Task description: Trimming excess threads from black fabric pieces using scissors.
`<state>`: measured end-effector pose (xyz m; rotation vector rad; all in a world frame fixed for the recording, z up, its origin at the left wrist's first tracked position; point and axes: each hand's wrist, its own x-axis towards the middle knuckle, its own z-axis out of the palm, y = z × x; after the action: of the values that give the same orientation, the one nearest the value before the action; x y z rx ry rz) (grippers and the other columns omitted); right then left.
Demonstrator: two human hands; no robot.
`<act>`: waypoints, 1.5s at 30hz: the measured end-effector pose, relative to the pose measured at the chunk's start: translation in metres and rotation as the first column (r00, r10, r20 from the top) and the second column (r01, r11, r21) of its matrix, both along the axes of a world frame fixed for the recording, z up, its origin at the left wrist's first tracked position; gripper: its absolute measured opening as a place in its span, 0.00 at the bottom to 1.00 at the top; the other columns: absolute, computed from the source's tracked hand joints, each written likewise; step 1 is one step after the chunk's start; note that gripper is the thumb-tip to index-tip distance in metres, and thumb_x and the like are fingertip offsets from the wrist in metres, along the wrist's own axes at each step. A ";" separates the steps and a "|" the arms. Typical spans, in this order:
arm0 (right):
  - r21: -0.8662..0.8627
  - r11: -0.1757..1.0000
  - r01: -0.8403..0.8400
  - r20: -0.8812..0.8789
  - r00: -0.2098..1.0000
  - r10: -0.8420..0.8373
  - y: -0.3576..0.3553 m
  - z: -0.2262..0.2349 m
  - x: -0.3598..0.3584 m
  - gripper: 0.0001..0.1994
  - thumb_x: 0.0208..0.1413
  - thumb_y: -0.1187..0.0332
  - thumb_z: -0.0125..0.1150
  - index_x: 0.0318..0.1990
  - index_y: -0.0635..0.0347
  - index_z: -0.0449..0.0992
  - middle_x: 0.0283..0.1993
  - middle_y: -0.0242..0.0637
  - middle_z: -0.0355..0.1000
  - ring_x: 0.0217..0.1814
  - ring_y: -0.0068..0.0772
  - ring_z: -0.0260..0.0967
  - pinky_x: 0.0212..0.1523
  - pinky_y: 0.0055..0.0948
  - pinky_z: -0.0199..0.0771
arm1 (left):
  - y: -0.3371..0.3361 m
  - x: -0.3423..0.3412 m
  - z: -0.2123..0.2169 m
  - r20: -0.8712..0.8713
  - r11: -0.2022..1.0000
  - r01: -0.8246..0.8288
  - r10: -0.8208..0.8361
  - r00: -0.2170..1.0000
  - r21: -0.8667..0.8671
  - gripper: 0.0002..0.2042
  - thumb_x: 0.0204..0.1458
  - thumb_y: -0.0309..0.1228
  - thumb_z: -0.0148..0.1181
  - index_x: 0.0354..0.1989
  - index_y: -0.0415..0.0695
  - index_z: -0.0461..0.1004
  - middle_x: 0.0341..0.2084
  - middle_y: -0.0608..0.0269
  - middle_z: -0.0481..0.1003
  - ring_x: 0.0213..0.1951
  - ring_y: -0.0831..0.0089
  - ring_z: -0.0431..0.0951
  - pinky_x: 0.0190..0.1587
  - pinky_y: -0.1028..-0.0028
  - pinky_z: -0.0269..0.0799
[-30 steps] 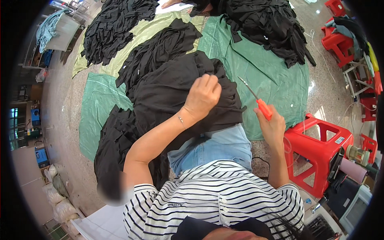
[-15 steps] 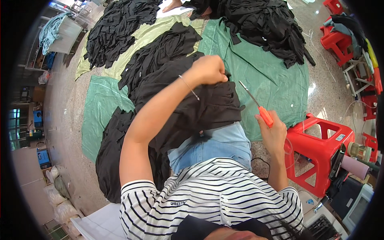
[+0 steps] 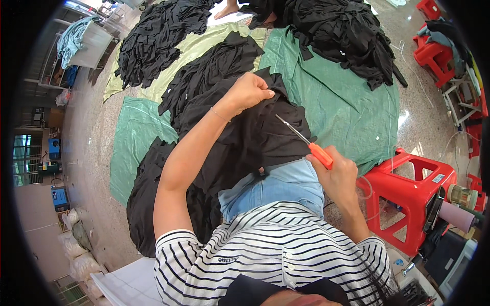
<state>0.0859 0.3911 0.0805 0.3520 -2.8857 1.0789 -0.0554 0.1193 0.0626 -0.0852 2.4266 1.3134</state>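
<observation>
Left hand [image 3: 248, 92] fisted, pinching the black garment [image 3: 255, 143] lifted over the lap; right hand [image 3: 337, 176] gripping orange-handled thread snips [image 3: 306, 143], blades touching the cloth.

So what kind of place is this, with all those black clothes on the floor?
Probably a clothing workshop. Heaps of black garments lie on green tarps spread over a stone floor. The left hand lifts a black garment while the right hand holds orange-handled thread snips.
</observation>
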 end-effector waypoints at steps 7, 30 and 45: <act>-0.054 0.996 0.075 -0.001 0.997 -0.075 0.010 -0.006 0.003 0.16 0.50 0.55 0.69 0.31 0.58 0.74 0.21 0.43 0.73 0.22 0.51 0.72 0.22 0.43 0.67 | 0.010 0.051 -0.004 0.326 0.853 -0.326 0.198 0.924 0.407 0.10 0.53 0.31 0.64 0.21 0.48 0.72 0.15 0.77 0.63 0.18 0.88 0.58 0.19 0.81 0.49; 0.028 0.998 -0.058 0.025 0.998 0.058 0.004 0.003 0.023 0.16 0.51 0.56 0.68 0.29 0.58 0.71 0.25 0.40 0.73 0.21 0.50 0.71 0.20 0.41 0.66 | 0.033 0.119 -0.043 0.265 0.434 -0.520 0.522 0.811 0.736 0.05 0.58 0.30 0.60 0.32 0.44 0.78 0.22 0.80 0.71 0.21 0.92 0.65 0.22 0.87 0.58; -0.167 0.972 0.165 0.063 0.986 -0.156 0.011 -0.020 0.003 0.12 0.51 0.62 0.69 0.38 0.57 0.77 0.26 0.42 0.74 0.26 0.45 0.74 0.29 0.34 0.71 | 0.006 0.141 0.007 -0.122 0.797 -0.195 0.318 0.940 0.572 0.06 0.56 0.23 0.59 0.28 0.43 0.71 0.24 0.80 0.66 0.28 0.91 0.63 0.31 0.86 0.60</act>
<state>0.0884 0.4025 0.0604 0.0835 -2.7763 1.3104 0.0860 0.1254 0.0696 -0.1290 2.1388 2.2113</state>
